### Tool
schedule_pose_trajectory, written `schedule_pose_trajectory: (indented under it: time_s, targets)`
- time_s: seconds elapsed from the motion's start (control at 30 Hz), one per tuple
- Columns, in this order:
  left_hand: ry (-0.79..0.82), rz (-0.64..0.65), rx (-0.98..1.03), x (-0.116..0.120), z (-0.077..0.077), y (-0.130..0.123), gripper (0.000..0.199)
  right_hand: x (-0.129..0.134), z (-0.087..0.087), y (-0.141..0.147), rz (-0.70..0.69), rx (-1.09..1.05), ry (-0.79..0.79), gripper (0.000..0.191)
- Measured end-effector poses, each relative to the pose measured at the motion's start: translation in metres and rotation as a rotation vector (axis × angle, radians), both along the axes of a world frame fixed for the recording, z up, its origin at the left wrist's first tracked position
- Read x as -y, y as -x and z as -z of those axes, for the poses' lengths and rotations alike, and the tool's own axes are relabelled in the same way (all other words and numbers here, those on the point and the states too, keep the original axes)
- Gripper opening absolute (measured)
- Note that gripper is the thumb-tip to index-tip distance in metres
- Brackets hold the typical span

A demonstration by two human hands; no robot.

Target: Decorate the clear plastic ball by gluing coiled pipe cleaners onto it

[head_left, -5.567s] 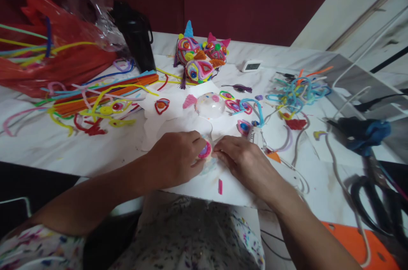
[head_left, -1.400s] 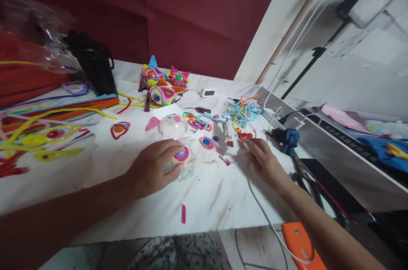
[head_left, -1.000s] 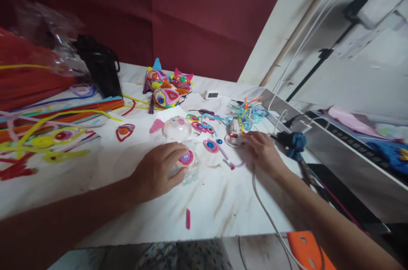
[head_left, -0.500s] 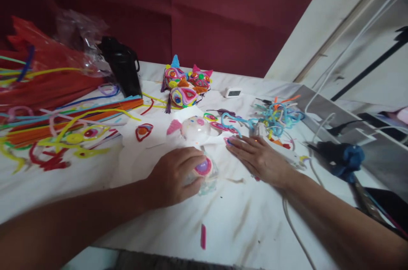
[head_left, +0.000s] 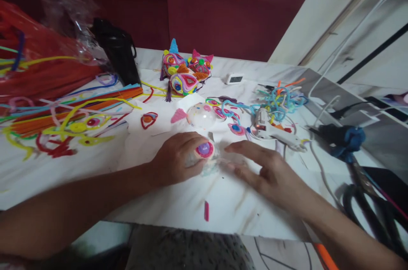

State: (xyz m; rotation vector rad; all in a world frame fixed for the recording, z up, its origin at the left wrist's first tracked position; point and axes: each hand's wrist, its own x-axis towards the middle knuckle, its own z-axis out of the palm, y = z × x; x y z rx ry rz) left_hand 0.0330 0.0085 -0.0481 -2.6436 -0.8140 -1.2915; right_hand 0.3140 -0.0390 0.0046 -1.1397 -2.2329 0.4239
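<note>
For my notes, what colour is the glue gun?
White; the head view shows the glue gun best.

Dark maroon panel (head_left: 223,6) behind marbled table (head_left: 159,202).

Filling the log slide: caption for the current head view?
Left hand steadies a clear piece with a pink-and-purple disc; right hand hovers open beside it, glue gun beyond.

The small white display's (head_left: 235,79) figures are too small to read.
</note>
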Motion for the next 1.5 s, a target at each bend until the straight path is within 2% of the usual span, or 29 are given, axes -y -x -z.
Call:
schedule_pose_trajectory:
  time_s: [0.17,0.33,0.5,0.7,0.87,0.97,1.07,1.2,1.33,1.5]
  targets:
    - [0.021,0.008,-0.005,-0.004,0.003,0.002,0.030,0.007,0.012,0.026,-0.033,0.007,-0.014,0.022]
    - [0.136,0.010,-0.054,-0.006,0.005,0.005,0.033,0.009,0.026,0.037,0.027,0.009,-0.177,0.027]
    - [0.191,0.106,-0.041,-0.010,0.007,0.009,0.039,0.023,0.029,0.050,0.107,-0.081,-0.200,0.026]
    - [0.177,0.295,-0.027,-0.021,0.010,0.017,0.043,0.024,0.019,0.047,0.046,-0.111,-0.100,0.026]
    - [0.231,0.357,-0.036,-0.023,0.009,0.021,0.046,0.006,0.017,0.037,0.022,-0.250,0.106,0.016]
    - [0.276,0.325,-0.036,-0.020,0.010,0.021,0.047,0.002,0.023,0.037,0.063,-0.372,0.245,0.015]
    - [0.312,0.298,-0.022,-0.017,0.010,0.020,0.051,0.000,0.029,0.038,0.100,-0.446,0.313,0.018]
    - [0.305,0.264,-0.003,-0.013,0.006,0.018,0.057,-0.001,0.037,0.040,0.129,-0.478,0.252,0.013]
    - [0.425,0.080,-0.013,-0.008,0.002,0.018,0.059,-0.002,0.051,0.039,0.133,-0.451,0.205,0.016]
    - [0.483,0.044,0.021,-0.012,0.016,0.019,0.067,-0.005,0.066,0.037,0.115,-0.387,0.130,0.018]
